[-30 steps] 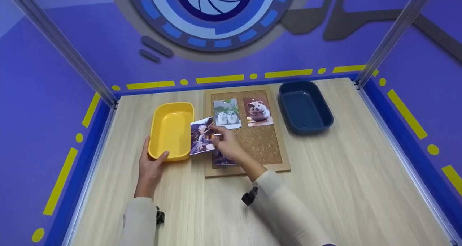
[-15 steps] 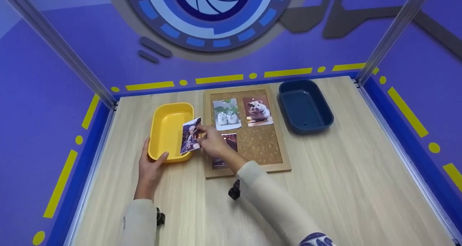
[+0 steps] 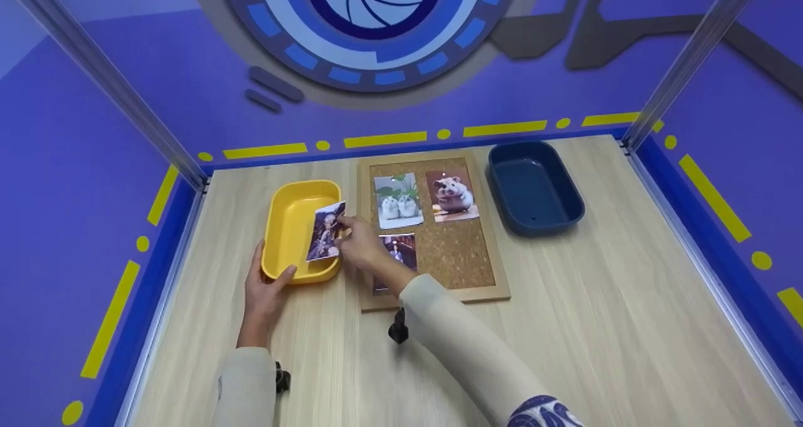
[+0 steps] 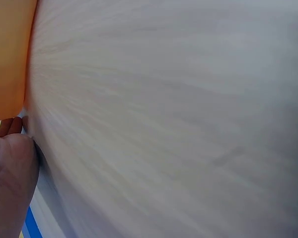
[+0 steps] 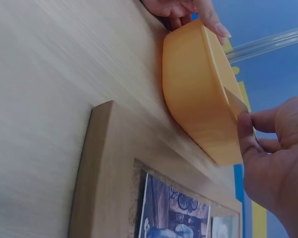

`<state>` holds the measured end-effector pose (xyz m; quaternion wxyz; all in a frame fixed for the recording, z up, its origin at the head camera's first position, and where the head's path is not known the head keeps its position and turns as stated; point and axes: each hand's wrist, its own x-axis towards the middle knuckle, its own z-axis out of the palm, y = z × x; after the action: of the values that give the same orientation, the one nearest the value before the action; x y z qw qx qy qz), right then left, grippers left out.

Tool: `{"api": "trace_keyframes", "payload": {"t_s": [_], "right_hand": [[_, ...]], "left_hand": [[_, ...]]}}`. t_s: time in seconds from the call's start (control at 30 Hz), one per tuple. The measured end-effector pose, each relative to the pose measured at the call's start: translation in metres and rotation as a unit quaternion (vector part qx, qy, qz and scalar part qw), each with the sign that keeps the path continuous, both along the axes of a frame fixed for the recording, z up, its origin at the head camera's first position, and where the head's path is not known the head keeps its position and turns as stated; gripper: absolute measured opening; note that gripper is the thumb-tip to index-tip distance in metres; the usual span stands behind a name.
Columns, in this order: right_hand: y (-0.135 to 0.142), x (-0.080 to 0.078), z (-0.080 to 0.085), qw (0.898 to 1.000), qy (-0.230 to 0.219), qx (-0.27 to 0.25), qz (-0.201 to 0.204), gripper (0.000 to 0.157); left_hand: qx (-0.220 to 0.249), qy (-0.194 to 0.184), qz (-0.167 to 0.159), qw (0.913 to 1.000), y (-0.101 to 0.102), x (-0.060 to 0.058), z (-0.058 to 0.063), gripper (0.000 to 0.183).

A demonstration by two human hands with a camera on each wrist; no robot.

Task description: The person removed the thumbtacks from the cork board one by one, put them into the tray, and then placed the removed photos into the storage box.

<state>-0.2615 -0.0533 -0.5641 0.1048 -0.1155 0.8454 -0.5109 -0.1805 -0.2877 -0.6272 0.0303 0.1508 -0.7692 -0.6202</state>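
My right hand (image 3: 364, 245) pinches a photo card (image 3: 326, 231) by its right edge, tilted over the yellow tray (image 3: 290, 226). The card's left part hangs inside the tray's outline; in the right wrist view only a strip of the card (image 5: 235, 103) shows at the rim. Gripping the tray's near-left corner is my left hand (image 3: 266, 295), thumb over the rim and fingers along the outer side. In the left wrist view, the tray's orange-looking wall (image 4: 9, 59) stands beside that hand (image 4: 12, 173). How far the card is above the tray's floor cannot be told.
A wood-framed cork board (image 3: 458, 258) lies right of the tray. It bears a two-hamster photo (image 3: 399, 201), a single-hamster photo (image 3: 453, 195) and a dark photo (image 3: 404, 248) partly hidden by my right arm. A dark blue tray (image 3: 533, 192) stands farther right. Purple walls enclose the table.
My right hand has carried the photo card leftward from over the cork board's edge to over the yellow tray. More of the dark photo on the board shows. My left hand keeps its hold.
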Motion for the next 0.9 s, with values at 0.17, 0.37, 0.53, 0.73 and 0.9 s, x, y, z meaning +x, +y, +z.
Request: {"api": "trace_keyframes", "payload": {"t_s": [0.17, 0.37, 0.53, 0.73, 0.9], "right_hand": [[-0.010, -0.005, 0.005, 0.999, 0.002, 0.032, 0.001, 0.060], [-0.013, -0.005, 0.005, 0.996, 0.013, 0.084, 0.015, 0.055], [-0.009, -0.004, 0.006, 0.996, 0.030, 0.078, 0.025, 0.053], [-0.003, -0.003, 0.006, 0.999, 0.028, 0.040, 0.024, 0.048], [0.005, 0.002, 0.005, 0.999, 0.014, 0.020, 0.022, 0.044]], "left_hand": [[0.016, 0.002, 0.006, 0.9999, -0.001, -0.004, -0.001, 0.097], [0.009, -0.016, 0.013, 0.9998, 0.001, -0.003, 0.000, 0.098], [0.004, -0.008, 0.019, 0.9998, 0.003, -0.004, 0.000, 0.098], [-0.002, -0.009, 0.019, 0.9998, 0.004, -0.006, -0.002, 0.098], [-0.008, -0.015, 0.016, 0.9997, 0.004, -0.003, -0.001, 0.097]]}}
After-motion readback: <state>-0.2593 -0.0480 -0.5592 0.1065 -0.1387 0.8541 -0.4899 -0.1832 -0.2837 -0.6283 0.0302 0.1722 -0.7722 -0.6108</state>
